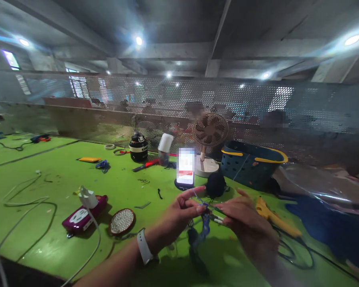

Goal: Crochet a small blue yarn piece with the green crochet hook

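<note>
blue yarn piece point(205, 227) hangs pinched in the left hand point(185, 207) above the green table point(62, 167); the right hand point(248, 221) grips a slim green tool point(217, 209) beside it; beyond are a dark ball point(215, 184) and a lit phone point(185, 167).

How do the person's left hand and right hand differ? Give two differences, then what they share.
The left hand wears a white wristband; the right hand shows none. The left hand pinches the blue yarn piece, index finger stretched out; the right hand holds a thin green tool. Both are above the green table.
</note>
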`<state>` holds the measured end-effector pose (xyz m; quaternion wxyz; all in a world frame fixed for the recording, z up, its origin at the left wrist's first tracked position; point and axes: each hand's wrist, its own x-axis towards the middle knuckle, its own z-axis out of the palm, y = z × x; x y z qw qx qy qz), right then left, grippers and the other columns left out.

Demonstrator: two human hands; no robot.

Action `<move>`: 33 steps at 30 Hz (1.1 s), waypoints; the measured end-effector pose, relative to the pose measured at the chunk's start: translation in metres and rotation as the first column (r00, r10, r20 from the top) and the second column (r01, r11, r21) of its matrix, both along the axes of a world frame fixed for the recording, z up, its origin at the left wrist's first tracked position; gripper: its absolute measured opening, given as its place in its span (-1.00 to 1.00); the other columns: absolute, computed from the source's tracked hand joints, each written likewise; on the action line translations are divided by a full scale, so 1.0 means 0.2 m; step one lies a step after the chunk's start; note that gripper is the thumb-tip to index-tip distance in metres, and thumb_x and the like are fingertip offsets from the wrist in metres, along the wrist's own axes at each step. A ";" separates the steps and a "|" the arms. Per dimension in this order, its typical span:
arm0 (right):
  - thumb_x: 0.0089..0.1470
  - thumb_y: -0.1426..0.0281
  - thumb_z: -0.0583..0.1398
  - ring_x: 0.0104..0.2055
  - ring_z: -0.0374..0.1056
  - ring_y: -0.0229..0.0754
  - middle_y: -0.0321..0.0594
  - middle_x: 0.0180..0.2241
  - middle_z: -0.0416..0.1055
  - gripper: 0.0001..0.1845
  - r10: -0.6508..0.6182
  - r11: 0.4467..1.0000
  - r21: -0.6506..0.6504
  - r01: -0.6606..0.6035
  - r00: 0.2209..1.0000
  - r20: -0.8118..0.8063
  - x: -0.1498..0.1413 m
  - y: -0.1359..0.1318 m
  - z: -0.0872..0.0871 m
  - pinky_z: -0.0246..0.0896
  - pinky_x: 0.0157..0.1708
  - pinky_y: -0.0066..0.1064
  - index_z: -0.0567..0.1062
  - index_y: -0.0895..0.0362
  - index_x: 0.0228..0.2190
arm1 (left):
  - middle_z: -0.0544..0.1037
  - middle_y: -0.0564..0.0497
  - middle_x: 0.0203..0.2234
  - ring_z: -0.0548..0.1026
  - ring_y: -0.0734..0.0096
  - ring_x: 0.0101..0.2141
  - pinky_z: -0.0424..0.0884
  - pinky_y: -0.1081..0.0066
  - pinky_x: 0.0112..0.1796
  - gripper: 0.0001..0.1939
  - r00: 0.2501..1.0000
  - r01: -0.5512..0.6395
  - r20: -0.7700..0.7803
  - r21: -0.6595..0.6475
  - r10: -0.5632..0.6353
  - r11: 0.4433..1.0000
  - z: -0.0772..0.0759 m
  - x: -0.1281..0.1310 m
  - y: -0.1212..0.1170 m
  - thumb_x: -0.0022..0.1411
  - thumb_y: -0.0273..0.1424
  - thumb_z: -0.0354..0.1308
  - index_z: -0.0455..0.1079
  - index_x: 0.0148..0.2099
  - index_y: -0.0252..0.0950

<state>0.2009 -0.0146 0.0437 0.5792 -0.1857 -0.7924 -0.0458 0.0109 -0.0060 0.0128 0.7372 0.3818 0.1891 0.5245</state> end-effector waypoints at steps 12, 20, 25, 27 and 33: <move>0.08 0.41 0.30 -0.38 0.47 -0.16 -0.33 -0.44 0.59 -0.89 0.038 0.933 -0.337 -0.127 0.965 -0.259 0.06 -0.01 0.01 0.27 0.06 -0.09 0.63 -0.06 -0.36 | 0.53 0.11 -0.55 0.47 0.59 -0.46 0.32 0.50 -0.25 -0.47 0.998 -0.018 -0.060 0.058 0.022 0.998 0.05 -0.02 0.00 -0.05 -0.45 0.47 0.52 0.02 -0.28; -0.12 0.27 0.43 -0.26 0.54 -0.14 -0.29 -0.40 0.62 -0.83 -0.157 0.483 -0.688 -0.541 0.720 -0.676 0.08 0.08 -0.13 0.43 -0.22 -0.37 0.61 0.02 -0.44 | 0.50 0.11 -0.52 0.43 0.59 -0.47 0.31 0.52 -0.35 -0.43 0.983 -0.016 -0.178 0.126 0.038 0.992 0.06 -0.02 -0.02 -0.03 -0.41 0.45 0.48 0.07 -0.25; -0.06 0.21 0.39 -0.37 0.55 -0.12 -0.28 -0.41 0.61 -0.81 -0.118 0.373 -0.647 -0.665 0.657 -0.744 -0.05 0.06 -0.17 0.48 -0.36 -0.30 0.59 0.05 -0.44 | 0.52 0.05 -0.44 0.46 0.44 -0.38 0.37 0.41 -0.31 -0.30 0.881 -0.200 -0.359 0.305 0.307 0.931 0.04 0.01 -0.06 0.03 -0.37 0.41 0.32 0.22 -0.25; -0.05 0.22 0.39 -0.44 0.53 -0.15 -0.26 -0.46 0.61 -0.82 -0.149 0.560 -0.640 -0.526 0.696 -0.702 -0.10 0.03 -0.17 0.45 -0.44 -0.36 0.60 0.05 -0.44 | 0.52 0.03 -0.44 0.45 0.41 -0.37 0.37 0.39 -0.31 -0.27 0.825 -0.282 -0.394 0.337 0.406 0.898 0.01 0.03 -0.06 0.06 -0.35 0.39 0.26 0.27 -0.26; 0.09 0.41 0.29 -0.29 0.55 -0.11 -0.24 -0.32 0.63 -0.91 -0.135 0.943 -0.332 0.006 0.920 -0.367 -0.12 -0.02 -0.18 0.40 -0.09 -0.16 0.63 0.00 -0.33 | 0.51 0.11 -0.49 0.44 0.49 -0.40 0.34 0.45 -0.30 -0.23 0.921 -0.274 -0.254 0.115 0.295 0.955 -0.02 0.09 -0.09 0.04 -0.37 0.42 0.24 0.28 -0.18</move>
